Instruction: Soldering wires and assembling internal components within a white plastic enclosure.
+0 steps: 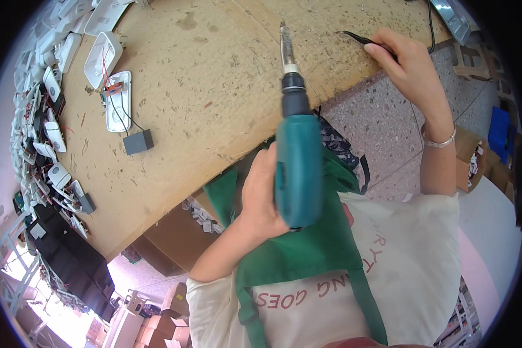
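Observation:
Wrapped round a teal, gun-shaped power tool [300, 168] with a black collar and a long, narrow metal tip is my left hand [260, 194]. The tool is held up in front of my green apron [298, 258], its tip pointing toward the far side of the table. Over the table's right edge, my right hand [409, 66] is closed on black tweezers [358, 38] with a curved tip directed left, just above the worktop. Farther left lies an open white plastic housing [118, 119] with a small circuit board [114, 89], wires and a dark grey block [138, 142].
The brown worktop [174, 168] is scarred and specked with debris. Many white housings [51, 84] are piled along its left edge. A cardboard box [177, 240] with small white parts stands below the front edge. Another box [470, 159] and a blue bin [498, 133] are at right.

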Available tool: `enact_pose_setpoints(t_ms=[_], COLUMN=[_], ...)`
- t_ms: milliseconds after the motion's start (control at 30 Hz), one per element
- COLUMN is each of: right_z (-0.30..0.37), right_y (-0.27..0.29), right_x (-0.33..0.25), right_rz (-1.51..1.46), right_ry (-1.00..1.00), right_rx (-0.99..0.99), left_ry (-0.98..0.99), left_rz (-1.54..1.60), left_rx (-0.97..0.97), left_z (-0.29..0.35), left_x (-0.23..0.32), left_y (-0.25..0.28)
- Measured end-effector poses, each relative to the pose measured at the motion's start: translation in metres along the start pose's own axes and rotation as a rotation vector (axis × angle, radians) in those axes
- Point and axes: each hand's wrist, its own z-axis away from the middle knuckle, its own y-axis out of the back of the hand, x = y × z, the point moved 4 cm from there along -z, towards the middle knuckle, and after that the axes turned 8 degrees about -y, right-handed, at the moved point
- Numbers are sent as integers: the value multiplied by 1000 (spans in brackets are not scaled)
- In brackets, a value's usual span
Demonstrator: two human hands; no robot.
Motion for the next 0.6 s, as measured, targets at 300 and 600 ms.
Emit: enact_pose_setpoints(t_ms=[300,600], right_z=[6,-1], right_y=[26,-10], right_x=[-16,-39], right_rz=[-113,-35], right_ry=[228,434], right_rx=[79,152], left_ry=[-97,-86], left_rz=[-659,-819], left_rx=[-156,-223], left_z=[-16,-16], left_x=[22,5], left_y=[2,-3])
